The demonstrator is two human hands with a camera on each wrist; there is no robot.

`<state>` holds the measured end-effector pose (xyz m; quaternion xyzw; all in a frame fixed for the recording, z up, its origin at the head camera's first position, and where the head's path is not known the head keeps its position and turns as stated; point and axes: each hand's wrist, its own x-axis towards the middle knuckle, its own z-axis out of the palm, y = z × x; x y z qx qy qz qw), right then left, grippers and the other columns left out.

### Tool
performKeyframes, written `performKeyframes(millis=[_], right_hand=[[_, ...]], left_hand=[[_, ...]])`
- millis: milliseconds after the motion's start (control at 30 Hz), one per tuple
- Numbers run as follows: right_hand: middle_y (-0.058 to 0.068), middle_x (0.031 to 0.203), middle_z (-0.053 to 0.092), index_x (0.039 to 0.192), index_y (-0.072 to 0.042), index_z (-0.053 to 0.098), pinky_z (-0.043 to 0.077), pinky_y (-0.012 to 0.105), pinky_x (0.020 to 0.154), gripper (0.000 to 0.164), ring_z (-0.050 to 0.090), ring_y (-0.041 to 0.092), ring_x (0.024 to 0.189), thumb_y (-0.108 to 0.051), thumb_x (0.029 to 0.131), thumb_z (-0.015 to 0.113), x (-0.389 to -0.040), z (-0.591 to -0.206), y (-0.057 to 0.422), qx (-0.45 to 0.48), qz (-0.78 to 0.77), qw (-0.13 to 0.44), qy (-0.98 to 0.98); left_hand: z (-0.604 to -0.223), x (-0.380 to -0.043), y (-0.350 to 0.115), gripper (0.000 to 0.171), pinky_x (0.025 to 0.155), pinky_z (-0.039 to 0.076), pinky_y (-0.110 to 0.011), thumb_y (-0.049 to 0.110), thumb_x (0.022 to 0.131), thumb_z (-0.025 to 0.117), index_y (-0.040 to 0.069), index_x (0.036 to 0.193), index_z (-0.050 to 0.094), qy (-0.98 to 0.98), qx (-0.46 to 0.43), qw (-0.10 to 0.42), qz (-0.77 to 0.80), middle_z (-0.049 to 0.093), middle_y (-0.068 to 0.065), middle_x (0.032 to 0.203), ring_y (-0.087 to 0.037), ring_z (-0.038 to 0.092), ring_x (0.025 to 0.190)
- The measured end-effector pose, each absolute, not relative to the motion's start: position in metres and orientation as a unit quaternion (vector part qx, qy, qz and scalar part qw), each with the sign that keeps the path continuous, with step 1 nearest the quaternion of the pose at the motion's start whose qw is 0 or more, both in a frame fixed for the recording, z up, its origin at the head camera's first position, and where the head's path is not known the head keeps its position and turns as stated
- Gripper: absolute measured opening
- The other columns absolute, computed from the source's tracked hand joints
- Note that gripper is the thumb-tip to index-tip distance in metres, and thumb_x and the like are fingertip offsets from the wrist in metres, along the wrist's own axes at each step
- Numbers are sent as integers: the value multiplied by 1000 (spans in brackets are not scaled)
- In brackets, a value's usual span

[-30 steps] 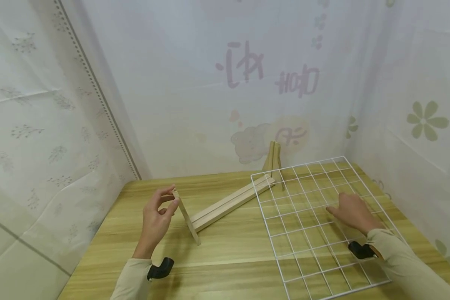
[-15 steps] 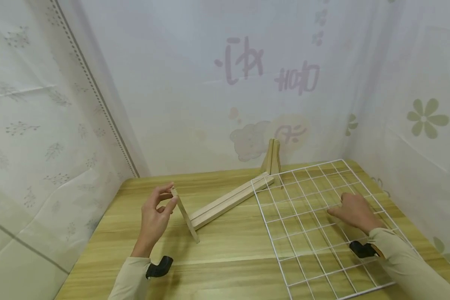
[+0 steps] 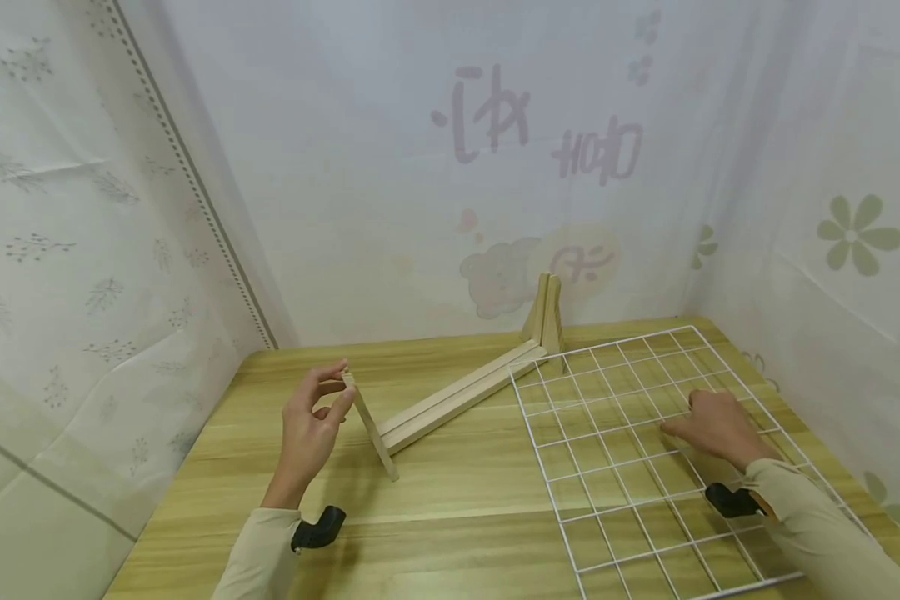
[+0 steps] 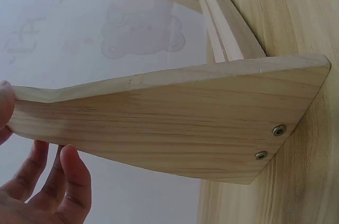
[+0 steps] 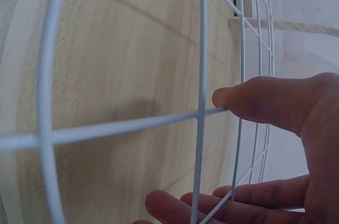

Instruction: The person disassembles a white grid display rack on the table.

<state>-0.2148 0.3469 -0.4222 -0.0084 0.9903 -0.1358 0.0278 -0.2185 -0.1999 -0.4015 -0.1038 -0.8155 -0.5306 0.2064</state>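
My left hand (image 3: pixel 307 433) pinches the upper tip of an upright wooden end panel (image 4: pixel 175 123), thumb on one edge and fingers on the other. Two metal bolts (image 4: pixel 278 130) show low on that panel. From it, two parallel wooden rails (image 3: pixel 457 402) run back to a second pair of upright wooden pieces (image 3: pixel 547 321). On the right, a white wire grid (image 5: pixel 200 114) is held by my right hand (image 3: pixel 716 425), its thumb on a wire and its fingers curled through the openings. The grid's far left corner overlaps the rails' far end in the head view.
Beneath everything is a wood-grain table (image 3: pixel 450 533). Printed white curtains (image 3: pixel 390 183) stand close behind it and along both sides. Each wrist carries a black camera mount (image 3: pixel 318 529); the right forearm covers the grid's near right part.
The wire grid has come slightly lower and to the right with my right hand. My left hand keeps its pinch on the end panel, and the wooden frame stays put.
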Motion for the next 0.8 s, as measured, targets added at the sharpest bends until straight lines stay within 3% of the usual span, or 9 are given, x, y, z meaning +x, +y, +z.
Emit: performKeyframes(millis=[167, 800], right_hand=[[8, 66, 52, 85, 8, 58, 39, 29, 50, 50, 48, 20, 59, -40, 85, 73, -214, -425, 350, -8, -141, 31, 990], [4, 55, 52, 66, -6, 51, 39, 27, 46, 42, 52, 16, 46, -36, 84, 75, -207, -430, 360, 4, -139, 37, 990]], left_hand=[[-402, -220, -200, 36, 63, 55, -21, 11, 99, 64, 14, 134, 60, -814, -109, 211, -529, 59, -6, 122, 5, 59, 104], [-401, -220, -198, 36, 63, 55, -22, 9, 99, 64, 14, 134, 61, -808, -105, 213, -539, 58, 2, 120, 4, 60, 103]])
